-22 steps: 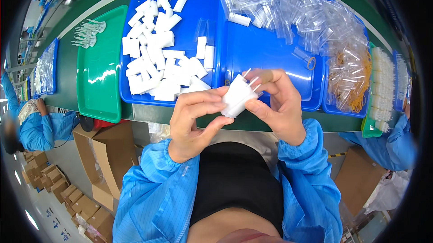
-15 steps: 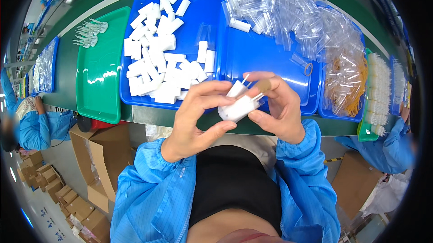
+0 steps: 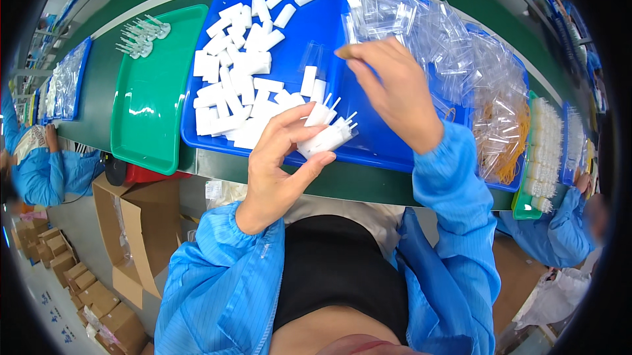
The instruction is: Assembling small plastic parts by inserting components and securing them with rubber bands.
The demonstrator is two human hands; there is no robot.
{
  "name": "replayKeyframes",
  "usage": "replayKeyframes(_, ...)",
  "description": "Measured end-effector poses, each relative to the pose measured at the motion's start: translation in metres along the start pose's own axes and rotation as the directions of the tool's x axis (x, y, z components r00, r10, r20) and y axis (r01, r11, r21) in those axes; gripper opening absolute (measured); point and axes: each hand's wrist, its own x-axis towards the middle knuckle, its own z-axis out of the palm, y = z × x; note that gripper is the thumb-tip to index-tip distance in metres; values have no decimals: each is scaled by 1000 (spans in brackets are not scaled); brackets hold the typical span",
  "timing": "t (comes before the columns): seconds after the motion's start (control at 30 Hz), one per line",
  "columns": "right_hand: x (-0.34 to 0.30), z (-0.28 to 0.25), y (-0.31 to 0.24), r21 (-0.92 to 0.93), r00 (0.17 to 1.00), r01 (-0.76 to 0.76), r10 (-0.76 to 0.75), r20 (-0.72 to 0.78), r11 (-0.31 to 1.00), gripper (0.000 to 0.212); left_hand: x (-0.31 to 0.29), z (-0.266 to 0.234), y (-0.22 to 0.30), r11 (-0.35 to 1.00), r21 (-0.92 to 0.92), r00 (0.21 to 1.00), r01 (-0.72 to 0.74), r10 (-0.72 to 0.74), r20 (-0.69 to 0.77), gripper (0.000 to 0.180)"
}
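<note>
My left hand [image 3: 280, 161] is closed around a pair of white blocks [image 3: 327, 139] with thin white sticks poking out of their far ends. Clear plastic shows along the edge of the nearer block. My right hand [image 3: 395, 85] is raised over the blue tray [image 3: 378, 128], apart from the blocks. Its index finger, with a tan finger cover, stretches left, and the thumb sits a little below it. Between them I see nothing. Many loose white blocks [image 3: 227, 91] lie in the tray left of that hand, with clear plastic sleeves [image 3: 388, 16] heaped beyond it.
A green tray [image 3: 148, 114] at the left holds several white pronged pieces [image 3: 141, 35]. To the right are clear sleeves with yellow rubber bands [image 3: 507, 157] and a green tray of white pieces [image 3: 543, 151]. Cardboard boxes [image 3: 138, 223] stand below the bench; co-workers sit at both sides.
My right hand has let go of the white blocks and moved up and away over the blue tray. My left hand keeps them, shifted slightly left, with more sticks showing.
</note>
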Motion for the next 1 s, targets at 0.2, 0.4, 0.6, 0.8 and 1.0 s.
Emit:
replayKeyframes(0.2,45,48,2,-538,969,249,-205,141,805,23,-2,-14,-11,991,120,992,-68,79,-95,34)
replayKeyframes(0.4,66,72,-6,-477,969,171,-60,238,862,33,0,-19,-25,980,142,973,-138,161,-166,35)
replayKeyframes(0.6,84,83,-21,-467,961,107,30,277,878,38,-5,-20,-24,960,223,949,-168,219,-227,35)
replayKeyframes(0.8,93,76,-10,-396,906,66,111,408,916,38,-1,-17,-22,977,131,955,-169,195,-223,33)
replayKeyframes(1.0,79,59,-25,172,969,-128,86,232,977,41,-5,-21,-15,994,10,962,-112,111,-250,31)
